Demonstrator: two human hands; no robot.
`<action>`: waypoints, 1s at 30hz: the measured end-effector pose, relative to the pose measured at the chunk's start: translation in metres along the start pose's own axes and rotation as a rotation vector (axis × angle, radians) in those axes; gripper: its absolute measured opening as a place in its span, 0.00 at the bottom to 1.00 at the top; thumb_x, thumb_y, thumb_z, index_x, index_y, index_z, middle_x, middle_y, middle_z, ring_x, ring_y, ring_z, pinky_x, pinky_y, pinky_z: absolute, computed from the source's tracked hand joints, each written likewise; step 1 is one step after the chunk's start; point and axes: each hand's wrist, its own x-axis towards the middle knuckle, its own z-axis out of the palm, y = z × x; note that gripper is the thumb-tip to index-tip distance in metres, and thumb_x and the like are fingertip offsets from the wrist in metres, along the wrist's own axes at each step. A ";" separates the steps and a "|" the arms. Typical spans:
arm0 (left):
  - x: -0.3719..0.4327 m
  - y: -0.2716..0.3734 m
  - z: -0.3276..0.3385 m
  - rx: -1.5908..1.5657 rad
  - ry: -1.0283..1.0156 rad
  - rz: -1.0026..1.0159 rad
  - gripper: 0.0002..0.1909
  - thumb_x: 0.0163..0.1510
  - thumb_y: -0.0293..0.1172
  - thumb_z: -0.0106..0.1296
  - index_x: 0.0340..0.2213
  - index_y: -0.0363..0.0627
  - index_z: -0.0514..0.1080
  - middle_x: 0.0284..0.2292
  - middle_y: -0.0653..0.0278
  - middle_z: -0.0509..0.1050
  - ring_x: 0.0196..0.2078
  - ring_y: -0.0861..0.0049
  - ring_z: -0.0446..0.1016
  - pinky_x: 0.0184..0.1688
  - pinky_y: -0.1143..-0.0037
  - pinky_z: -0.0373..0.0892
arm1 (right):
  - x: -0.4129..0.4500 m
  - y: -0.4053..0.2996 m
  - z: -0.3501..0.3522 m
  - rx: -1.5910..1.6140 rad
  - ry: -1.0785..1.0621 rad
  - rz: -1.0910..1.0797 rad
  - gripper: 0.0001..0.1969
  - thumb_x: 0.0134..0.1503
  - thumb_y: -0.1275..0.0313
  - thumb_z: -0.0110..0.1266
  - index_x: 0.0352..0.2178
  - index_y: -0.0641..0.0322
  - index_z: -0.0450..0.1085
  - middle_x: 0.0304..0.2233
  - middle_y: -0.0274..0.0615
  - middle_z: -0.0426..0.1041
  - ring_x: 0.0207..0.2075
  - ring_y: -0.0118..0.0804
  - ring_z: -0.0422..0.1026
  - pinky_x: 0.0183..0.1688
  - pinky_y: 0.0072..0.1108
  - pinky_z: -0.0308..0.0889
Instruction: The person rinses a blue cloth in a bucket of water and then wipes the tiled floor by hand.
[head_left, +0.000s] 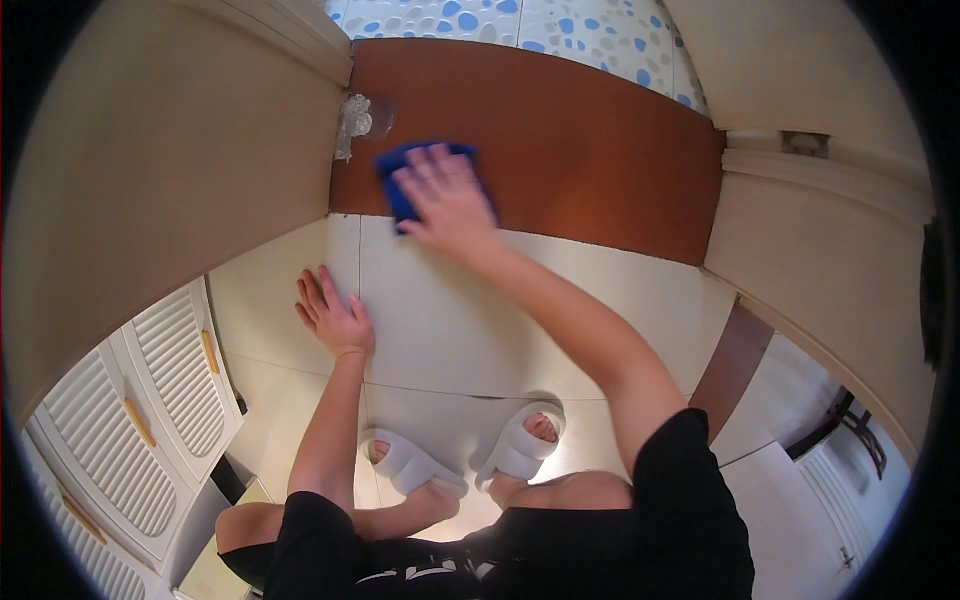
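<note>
A dark blue cloth (387, 166) lies folded at the left part of a reddish-brown threshold slab (585, 165), reaching over its near edge. Spread across it, my right hand (448, 199) presses the cloth down, slightly blurred. My left hand (334, 319) rests on the cream tile floor (450, 315), bare and with its fingers apart, nearer to me than the slab. A whitish, crumpled patch (354, 124) is at the slab's left end, against the door frame.
Beige walls or door panels (187, 150) flank the threshold. Blue-and-grey pebble-pattern tiles (480, 19) lie beyond it. White louvred cabinet doors (112, 420) stand at left. My feet wear white slippers (525, 442). A second brown strip (731, 367) crosses the floor at right.
</note>
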 end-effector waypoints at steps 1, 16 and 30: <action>-0.001 0.000 0.001 -0.012 -0.004 0.006 0.40 0.57 0.43 0.45 0.69 0.51 0.51 0.70 0.54 0.49 0.73 0.56 0.44 0.72 0.52 0.37 | 0.011 -0.020 0.017 0.022 -0.022 -0.063 0.38 0.52 0.51 0.62 0.62 0.53 0.64 0.70 0.48 0.54 0.72 0.58 0.47 0.71 0.51 0.42; -0.001 -0.007 -0.006 -0.054 -0.020 0.001 0.39 0.57 0.42 0.47 0.69 0.51 0.52 0.70 0.52 0.49 0.73 0.57 0.44 0.72 0.53 0.37 | -0.152 0.203 -0.129 -0.523 0.220 0.617 0.36 0.60 0.62 0.54 0.67 0.57 0.54 0.71 0.53 0.50 0.71 0.59 0.48 0.71 0.45 0.46; 0.001 -0.008 -0.009 -0.002 -0.004 -0.002 0.39 0.58 0.43 0.44 0.69 0.52 0.51 0.71 0.53 0.48 0.74 0.57 0.43 0.72 0.52 0.37 | 0.023 0.071 -0.037 -0.112 0.322 0.250 0.32 0.51 0.59 0.65 0.56 0.58 0.68 0.65 0.54 0.61 0.67 0.61 0.55 0.67 0.49 0.51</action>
